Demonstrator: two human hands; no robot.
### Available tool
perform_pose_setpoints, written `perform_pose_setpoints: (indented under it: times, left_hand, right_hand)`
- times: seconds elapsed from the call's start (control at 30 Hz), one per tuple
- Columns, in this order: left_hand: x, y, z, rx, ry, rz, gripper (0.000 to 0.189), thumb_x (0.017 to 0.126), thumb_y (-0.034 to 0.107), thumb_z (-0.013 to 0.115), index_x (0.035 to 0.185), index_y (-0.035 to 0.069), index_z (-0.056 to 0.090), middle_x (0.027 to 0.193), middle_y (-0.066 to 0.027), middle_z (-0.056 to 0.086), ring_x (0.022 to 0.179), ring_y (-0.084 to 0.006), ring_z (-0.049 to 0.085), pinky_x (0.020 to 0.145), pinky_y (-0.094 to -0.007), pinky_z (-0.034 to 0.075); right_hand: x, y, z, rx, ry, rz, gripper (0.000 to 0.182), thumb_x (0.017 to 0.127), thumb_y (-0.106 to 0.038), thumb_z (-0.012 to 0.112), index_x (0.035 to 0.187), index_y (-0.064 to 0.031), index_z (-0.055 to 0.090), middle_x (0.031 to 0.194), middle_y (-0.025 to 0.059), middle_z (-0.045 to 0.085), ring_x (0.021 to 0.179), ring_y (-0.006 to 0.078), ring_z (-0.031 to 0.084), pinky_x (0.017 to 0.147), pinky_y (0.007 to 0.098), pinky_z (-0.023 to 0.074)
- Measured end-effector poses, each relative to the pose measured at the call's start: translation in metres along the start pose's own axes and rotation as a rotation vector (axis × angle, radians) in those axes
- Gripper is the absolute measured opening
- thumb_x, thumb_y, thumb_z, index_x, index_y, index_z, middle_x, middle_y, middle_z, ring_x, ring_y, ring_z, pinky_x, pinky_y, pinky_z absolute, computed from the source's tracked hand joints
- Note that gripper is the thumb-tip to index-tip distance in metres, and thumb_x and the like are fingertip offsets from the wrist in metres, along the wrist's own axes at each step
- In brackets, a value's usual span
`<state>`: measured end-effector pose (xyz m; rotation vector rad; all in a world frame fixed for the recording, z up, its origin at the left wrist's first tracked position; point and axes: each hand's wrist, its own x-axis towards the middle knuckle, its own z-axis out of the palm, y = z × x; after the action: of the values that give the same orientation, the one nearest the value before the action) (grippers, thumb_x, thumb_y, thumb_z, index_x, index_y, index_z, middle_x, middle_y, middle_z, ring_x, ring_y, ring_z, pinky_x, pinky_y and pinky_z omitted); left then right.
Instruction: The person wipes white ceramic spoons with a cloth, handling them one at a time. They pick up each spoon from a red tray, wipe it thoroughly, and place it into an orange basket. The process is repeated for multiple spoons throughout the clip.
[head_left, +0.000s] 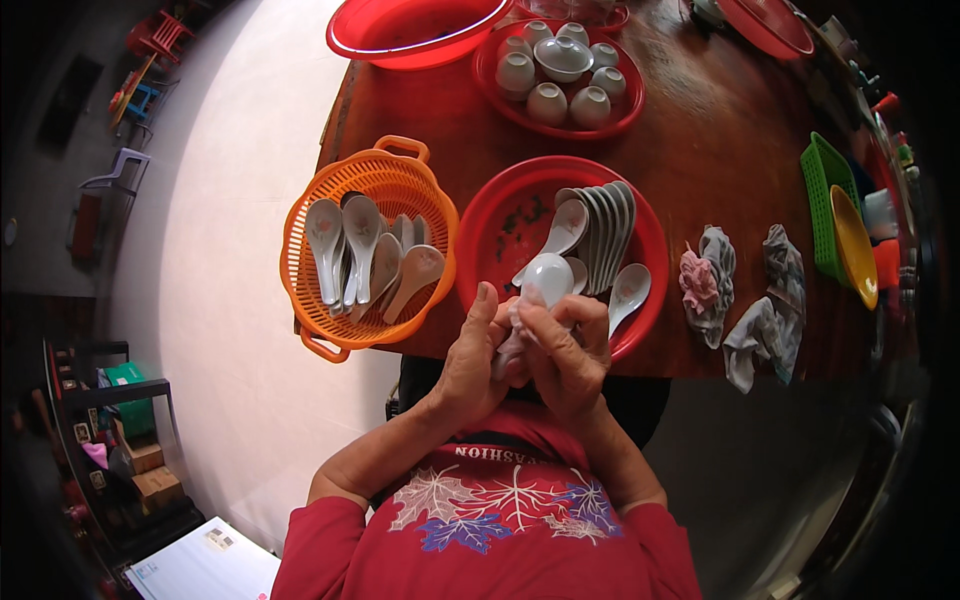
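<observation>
Both hands meet over the front rim of a red plastic basin (491, 225). Between them is a white ceramic soup spoon (547, 276), its bowl pointing away from me. My left hand (472, 356) grips it low down, where the handle is hidden by fingers and cloth. With a pale cloth (514, 349) pinched in its fingers, my right hand (570, 349) presses around the spoon just below the bowl. Inside the basin, several nested ceramic spoons (607, 225) lean in a row, with loose ones beside them. An orange plastic colander (409, 180) to the left holds several more spoons (361, 232).
Upturned white cups and a lidded bowl (562, 58) stand on a red tray (517, 120) farther back. Behind left is a large red basin (420, 49). Crumpled rags (709, 285) lie at right, near a green basket (825, 210) and a yellow plate (853, 247).
</observation>
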<state>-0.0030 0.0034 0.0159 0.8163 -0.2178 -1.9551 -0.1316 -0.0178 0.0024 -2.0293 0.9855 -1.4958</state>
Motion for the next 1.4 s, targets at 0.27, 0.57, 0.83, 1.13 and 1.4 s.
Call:
perform_pose_setpoints:
  times: [0.27, 0.57, 0.83, 1.13, 1.4]
  left_hand:
    - [-0.005, 0.007, -0.001, 0.081, -0.127, -0.001, 0.039, 0.1, 0.041, 0.039, 0.112, 0.005, 0.051, 0.071, -0.0007, 0.046, 0.048, -0.0068, 0.034, 0.045, -0.0226, 0.029]
    - [0.005, 0.0, -0.001, -0.013, -0.151, 0.077, 0.029, 0.1, 0.034, 0.042, 0.114, 0.01, 0.05, 0.082, -0.0022, 0.053, 0.061, -0.0079, 0.047, 0.054, -0.0247, 0.039]
    - [0.016, -0.012, 0.003, -0.166, -0.072, 0.246, 0.016, 0.101, 0.022, 0.043, 0.112, 0.012, 0.049, 0.103, -0.0004, 0.057, 0.093, -0.0073, 0.054, 0.079, -0.0235, 0.045]
    - [0.019, -0.004, 0.012, -0.14, -0.074, 0.334, 0.022, 0.102, 0.026, 0.039, 0.116, 0.012, 0.048, 0.106, -0.0041, 0.058, 0.1, -0.0135, 0.056, 0.087, -0.0299, 0.047]
    - [0.013, 0.005, 0.021, 0.001, 0.176, 0.247, 0.014, 0.099, 0.027, 0.047, 0.106, 0.015, 0.05, 0.093, 0.0033, 0.056, 0.081, -0.0035, 0.052, 0.068, -0.0195, 0.045]
  right_hand:
    - [0.023, 0.021, -0.003, 0.148, 0.181, 0.298, 0.016, 0.088, -0.005, 0.061, 0.103, -0.0006, 0.068, 0.093, 0.0056, 0.053, 0.077, 0.0125, 0.053, 0.064, 0.0247, 0.0446]
    - [0.018, 0.016, -0.001, 0.447, 0.164, 0.681, 0.022, 0.098, -0.014, 0.051, 0.107, 0.0022, 0.063, 0.091, -0.0005, 0.058, 0.075, 0.0033, 0.05, 0.065, 0.0179, 0.0416]
    - [0.019, -0.005, 0.004, 0.437, 0.115, 0.878, 0.018, 0.092, -0.009, 0.058, 0.105, 0.004, 0.06, 0.089, 0.0054, 0.053, 0.075, 0.0121, 0.052, 0.068, 0.0263, 0.0452]
    - [0.009, -0.013, 0.012, 0.047, 0.018, 0.418, 0.008, 0.089, -0.005, 0.059, 0.087, 0.0013, 0.054, 0.079, 0.0116, 0.052, 0.065, 0.0228, 0.053, 0.057, 0.0338, 0.0425]
    - [0.02, -0.005, -0.023, 0.295, 0.125, 0.557, 0.026, 0.095, -0.004, 0.049, 0.12, 0.0003, 0.053, 0.098, 0.0056, 0.062, 0.08, 0.006, 0.057, 0.068, 0.0183, 0.0473]
